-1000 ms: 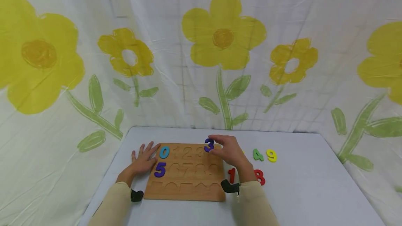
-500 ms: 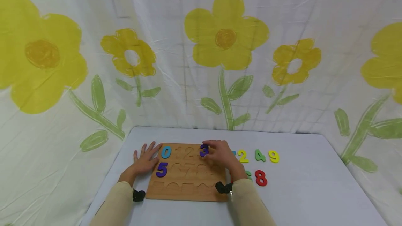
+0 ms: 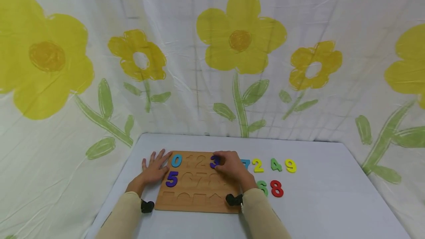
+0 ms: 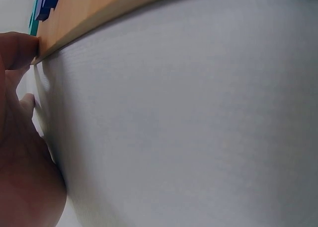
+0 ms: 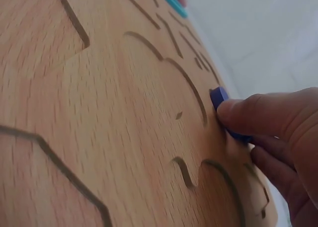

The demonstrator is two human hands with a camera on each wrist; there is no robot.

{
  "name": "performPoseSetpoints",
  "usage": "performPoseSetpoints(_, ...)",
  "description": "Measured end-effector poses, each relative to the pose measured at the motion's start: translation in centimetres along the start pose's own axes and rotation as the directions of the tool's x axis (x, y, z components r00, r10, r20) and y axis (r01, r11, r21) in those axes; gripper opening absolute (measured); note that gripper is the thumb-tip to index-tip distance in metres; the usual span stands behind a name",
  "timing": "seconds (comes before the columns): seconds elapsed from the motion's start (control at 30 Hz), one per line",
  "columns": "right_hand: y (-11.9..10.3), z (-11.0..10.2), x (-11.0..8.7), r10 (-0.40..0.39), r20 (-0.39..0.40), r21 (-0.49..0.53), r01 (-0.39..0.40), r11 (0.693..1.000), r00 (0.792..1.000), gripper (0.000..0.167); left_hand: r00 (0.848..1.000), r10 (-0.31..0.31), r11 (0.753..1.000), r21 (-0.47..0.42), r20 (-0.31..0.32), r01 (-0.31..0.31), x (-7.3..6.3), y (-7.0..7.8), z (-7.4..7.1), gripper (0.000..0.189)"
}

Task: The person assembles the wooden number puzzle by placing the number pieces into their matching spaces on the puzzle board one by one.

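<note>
My right hand pinches a purple number 3 between thumb and fingers at the top row of a wooden number puzzle board. In the right wrist view the purple 3 stands at the 3-shaped recess, partly covered by the thumb. My left hand lies at the board's left edge with fingers spread, thumb and forefinger touching it. In the left wrist view the thumb meets the board's side. A light blue 0 and a purple 5 sit at the left ends of two rows.
Right of the board lie a blue 7, yellow 2, green 4, yellow 9, green 6 and red 8. A flowered curtain hangs behind the white table.
My right hand has carried the purple 3 left and lower, from the board's top right corner to the 3 recess. The left hand holds its place at the board's edge.
</note>
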State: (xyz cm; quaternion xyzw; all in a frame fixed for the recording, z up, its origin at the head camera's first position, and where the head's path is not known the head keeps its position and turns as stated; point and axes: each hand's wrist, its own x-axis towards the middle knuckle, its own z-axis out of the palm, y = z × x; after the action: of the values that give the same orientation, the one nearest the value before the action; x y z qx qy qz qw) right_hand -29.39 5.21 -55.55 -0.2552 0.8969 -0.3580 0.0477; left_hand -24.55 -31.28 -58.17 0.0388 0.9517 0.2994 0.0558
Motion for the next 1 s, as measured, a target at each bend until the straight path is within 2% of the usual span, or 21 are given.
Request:
performPoseSetpoints(0.3, -0.2, 0.0, 0.2, -0.048, -0.006, -0.060, 0.048, 0.997, 0.999, 0.052, 1.000, -0.004, 1.000, -0.020, 0.016, 0.004, -0.6, 1.2, -0.6, 0.066)
performPoseSetpoints(0.4, -0.1, 0.1, 0.2, -0.061, -0.013, -0.074, 0.060, 0.995, 0.998, 0.052, 1.000, 0.000, 1.000, -0.016, 0.016, 0.000, -0.5, 0.9, -0.5, 0.066)
performPoseSetpoints(0.6, -0.1, 0.1, -0.2, -0.017, -0.023, -0.067, 0.015, 0.998, 1.000, 0.056, 0.999, -0.034, 0.999, -0.007, 0.041, 0.034, -0.7, 2.0, -1.1, 0.066)
performPoseSetpoints(0.77, -0.2, -0.6, -1.3, 0.028, -0.048, -0.037, -0.030, 0.999, 0.998, 0.057, 0.996, -0.064, 0.998, 0.029, 0.064, 0.063, -0.9, 2.7, -1.6, 0.065)
performPoseSetpoints(0.87, -0.4, -1.8, -2.5, 0.054, -0.064, 0.024, -0.052, 0.998, 0.996, 0.056, 0.997, -0.060, 0.998, 0.027, 0.054, 0.059, -1.0, 2.7, -1.5, 0.064)
performPoseSetpoints(1.0, -0.7, -4.1, -4.7, 0.078, -0.086, 0.136, -0.066, 0.989, 0.993, 0.055, 0.999, -0.037, 0.999, -0.020, 0.030, 0.038, -1.2, 2.4, -1.5, 0.065)
